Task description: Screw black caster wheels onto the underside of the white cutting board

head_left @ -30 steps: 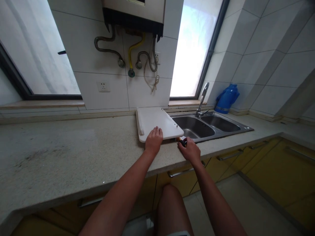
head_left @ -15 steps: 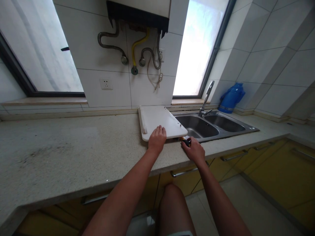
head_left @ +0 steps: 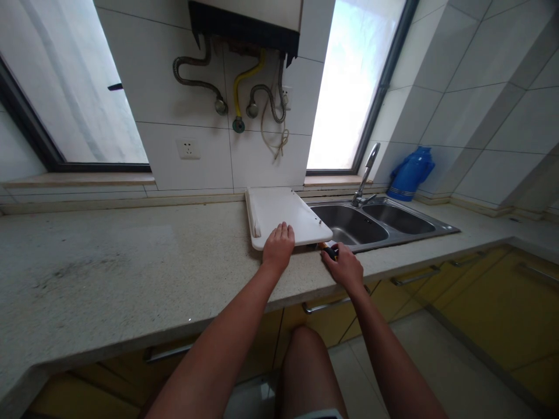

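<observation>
A white board with rounded corners lies on the worktop, its right part reaching over the rim of the sink. Small dark fittings show along its right edge, and a raised strip at its left. My left hand rests flat on the front edge of the board, fingers stretched out. Just right of it, at the board's front right corner, my right hand is closed around a tool with a black and orange handle. The far end of this tool is hidden below the board, so its exact kind cannot be made out.
A steel double-bowl sink with a tap is set in the worktop. Behind it stands a blue thermos jug. Hoses and valves hang below a wall heater. Drawers with metal handles run below the worktop.
</observation>
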`<state>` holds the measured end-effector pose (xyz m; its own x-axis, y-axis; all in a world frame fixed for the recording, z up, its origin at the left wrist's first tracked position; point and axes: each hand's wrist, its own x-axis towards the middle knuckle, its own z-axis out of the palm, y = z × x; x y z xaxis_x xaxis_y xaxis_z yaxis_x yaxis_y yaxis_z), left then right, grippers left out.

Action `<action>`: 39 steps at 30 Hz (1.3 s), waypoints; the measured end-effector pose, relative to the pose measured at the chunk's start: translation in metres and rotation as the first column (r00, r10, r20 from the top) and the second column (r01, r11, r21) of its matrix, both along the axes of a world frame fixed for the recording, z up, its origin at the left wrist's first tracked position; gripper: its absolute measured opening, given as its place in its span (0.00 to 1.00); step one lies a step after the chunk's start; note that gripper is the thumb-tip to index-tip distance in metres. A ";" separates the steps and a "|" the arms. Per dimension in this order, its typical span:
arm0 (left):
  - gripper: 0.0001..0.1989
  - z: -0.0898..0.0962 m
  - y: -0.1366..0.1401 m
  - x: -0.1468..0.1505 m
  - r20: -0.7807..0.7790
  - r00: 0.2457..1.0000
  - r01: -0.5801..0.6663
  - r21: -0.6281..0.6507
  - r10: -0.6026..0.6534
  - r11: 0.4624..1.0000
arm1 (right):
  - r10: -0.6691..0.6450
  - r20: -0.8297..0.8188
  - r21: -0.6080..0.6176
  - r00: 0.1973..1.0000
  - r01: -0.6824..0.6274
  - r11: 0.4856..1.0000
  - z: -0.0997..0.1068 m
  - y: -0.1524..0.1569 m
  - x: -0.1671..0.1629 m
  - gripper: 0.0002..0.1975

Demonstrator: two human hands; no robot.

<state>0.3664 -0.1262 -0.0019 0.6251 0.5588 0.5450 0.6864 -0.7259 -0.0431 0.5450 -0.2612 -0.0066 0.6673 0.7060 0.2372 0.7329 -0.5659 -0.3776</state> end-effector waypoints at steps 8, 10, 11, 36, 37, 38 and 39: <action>0.24 0.002 -0.001 -0.001 -0.004 1.000 -0.001 -0.004 0.001 1.000 | -0.003 -0.003 0.006 1.000 0.003 1.000 0.001 -0.001 -0.001 0.22; 0.24 0.001 -0.001 -0.001 -0.001 1.000 -0.002 -0.005 0.002 1.000 | -0.003 -0.003 0.008 1.000 0.003 1.000 0.001 -0.001 -0.002 0.22; 0.24 0.001 -0.001 -0.001 0.001 1.000 -0.002 -0.005 0.002 1.000 | -0.003 -0.003 0.008 1.000 0.003 1.000 0.000 -0.001 -0.002 0.22; 0.25 -0.002 0.000 0.000 0.019 1.000 0.003 0.004 -0.003 1.000 | -0.011 -0.009 0.011 1.000 0.011 1.000 0.001 -0.001 -0.003 0.21; 0.24 -0.002 0.000 0.000 0.017 1.000 0.002 0.002 -0.002 1.000 | -0.011 -0.010 0.010 1.000 0.011 1.000 0.001 -0.001 -0.003 0.21; 0.24 -0.001 0.000 0.000 0.015 1.000 0.002 0.000 -0.002 1.000 | -0.010 -0.010 0.010 1.000 0.010 1.000 0.001 -0.002 -0.003 0.21; 0.24 -0.001 0.000 0.000 0.013 1.000 0.001 -0.001 -0.001 1.000 | -0.009 -0.011 0.010 1.000 0.009 1.000 0.002 -0.002 -0.003 0.21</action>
